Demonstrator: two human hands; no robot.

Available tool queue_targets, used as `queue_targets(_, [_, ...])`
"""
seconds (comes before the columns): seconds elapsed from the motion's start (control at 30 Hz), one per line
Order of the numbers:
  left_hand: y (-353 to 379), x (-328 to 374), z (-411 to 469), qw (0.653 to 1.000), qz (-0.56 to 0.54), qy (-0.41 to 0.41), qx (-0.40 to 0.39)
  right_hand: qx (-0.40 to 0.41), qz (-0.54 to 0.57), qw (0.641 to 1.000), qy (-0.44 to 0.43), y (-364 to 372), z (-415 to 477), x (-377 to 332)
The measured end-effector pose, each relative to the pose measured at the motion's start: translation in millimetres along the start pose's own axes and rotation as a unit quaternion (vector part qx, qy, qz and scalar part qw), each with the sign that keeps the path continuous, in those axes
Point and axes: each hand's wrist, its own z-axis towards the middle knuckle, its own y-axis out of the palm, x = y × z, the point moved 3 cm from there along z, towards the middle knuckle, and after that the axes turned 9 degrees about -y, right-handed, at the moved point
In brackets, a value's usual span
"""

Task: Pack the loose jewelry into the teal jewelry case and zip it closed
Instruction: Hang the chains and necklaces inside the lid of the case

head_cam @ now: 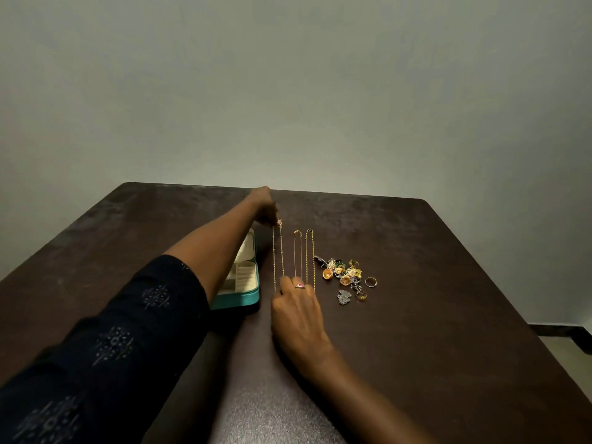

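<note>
Through the head camera, a dark brown table (448, 299) with rounded corners fills the lower half of the room, its top dull and mottled. It is pushed up against a bare grey-green wall (320, 91). A sliver of pale floor (576, 360) shows far off to the right of the case.

The open teal jewelry case (238, 299) with a cream-lined interior lies flat on the table, its small compartments showing (much of it is hidden under the forearm). Across it reaches an arm in a dark patterned sleeve (128, 331). Beyond the case's far right corner, the left hand (264, 206) pinches the far end of a thin gold beaded chain (282, 251), which runs straight along the case's right side.

Further right of the case lie a fine plain gold chain (295, 251) and a third gold link chain (313, 257), both stretched parallel to the first. The right hand (298, 315) rests just right of the case's near corner. Its fingers are extended, not clenched, with the tips lying on the near ends of the chains. One finger wears a pink-stoned ring (300, 285).

Well to the right of the case sits a heap of gold and orange earrings (341, 272), with a plain silver ring (371, 281) and a silver filigree pendant (344, 297) beside it.
</note>
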Motion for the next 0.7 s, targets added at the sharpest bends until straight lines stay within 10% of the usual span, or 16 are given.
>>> queue_targets(0.7, [40,6,30,0.966,0.174,0.181,0.056,-0.108,-0.055,0.991,0.058,20,8,-16])
